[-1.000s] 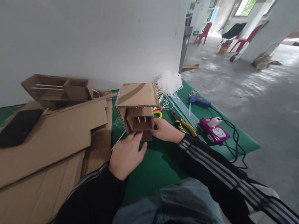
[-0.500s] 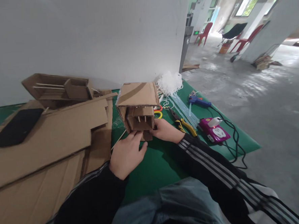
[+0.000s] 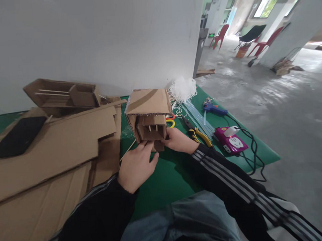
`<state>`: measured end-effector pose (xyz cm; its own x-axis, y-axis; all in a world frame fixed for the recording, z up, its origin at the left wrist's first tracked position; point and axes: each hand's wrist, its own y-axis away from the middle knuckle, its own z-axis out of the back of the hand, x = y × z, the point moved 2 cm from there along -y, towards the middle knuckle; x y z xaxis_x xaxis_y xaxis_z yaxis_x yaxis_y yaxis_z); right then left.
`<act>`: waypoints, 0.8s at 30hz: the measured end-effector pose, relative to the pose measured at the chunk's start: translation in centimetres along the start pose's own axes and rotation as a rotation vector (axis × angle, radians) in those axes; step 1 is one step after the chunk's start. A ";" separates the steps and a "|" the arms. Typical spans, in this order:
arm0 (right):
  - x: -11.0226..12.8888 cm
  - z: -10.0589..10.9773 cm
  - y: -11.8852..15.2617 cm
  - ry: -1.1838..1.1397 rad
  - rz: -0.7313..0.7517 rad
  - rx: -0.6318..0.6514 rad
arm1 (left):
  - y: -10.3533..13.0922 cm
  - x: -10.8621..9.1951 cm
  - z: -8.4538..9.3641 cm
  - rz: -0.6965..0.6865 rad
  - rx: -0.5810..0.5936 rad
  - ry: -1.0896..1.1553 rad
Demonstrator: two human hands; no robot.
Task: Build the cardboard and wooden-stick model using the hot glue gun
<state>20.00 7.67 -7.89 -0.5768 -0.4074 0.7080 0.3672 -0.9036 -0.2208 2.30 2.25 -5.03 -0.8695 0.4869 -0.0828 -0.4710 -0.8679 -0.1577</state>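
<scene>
A brown cardboard box structure [image 3: 149, 101] stands upright on the green table, with a smaller cardboard compartment and thin sticks inside its open front. My left hand [image 3: 138, 165] touches the lower front edge at the left, its thumb apart from the other fingers. At the lower right corner, my right hand [image 3: 178, 139] has its fingers closed against the box; the fingertips are partly hidden. A small cardboard flap [image 3: 158, 146] shows between my hands. Behind the box's right side, yellow and red scissor handles [image 3: 171, 123] are partly visible.
Cardboard sheets [image 3: 56, 148] with a black phone [image 3: 18, 137] lie left, before another cardboard structure [image 3: 66, 92]. On the right are pliers [image 3: 202, 137], glue sticks [image 3: 197, 114], a blue glue gun [image 3: 215, 110], a purple power strip [image 3: 231, 141] with cables and white string [image 3: 183, 90].
</scene>
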 end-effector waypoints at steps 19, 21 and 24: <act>0.2 0.1 0.0 -0.037 0.011 0.013 | 0.0 -0.1 0.1 0.003 -0.009 -0.001; 0.2 0.1 0.0 -0.038 0.013 0.012 | 0.0 -0.1 0.1 0.002 -0.008 -0.003; 0.1 0.0 0.0 -0.042 0.014 0.011 | 0.0 -0.1 0.2 0.002 -0.007 0.001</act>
<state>19.96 7.60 -7.78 -0.5404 -0.4135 0.7328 0.3827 -0.8964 -0.2236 2.41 2.18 -4.85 -0.8703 0.4853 -0.0838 -0.4683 -0.8682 -0.1641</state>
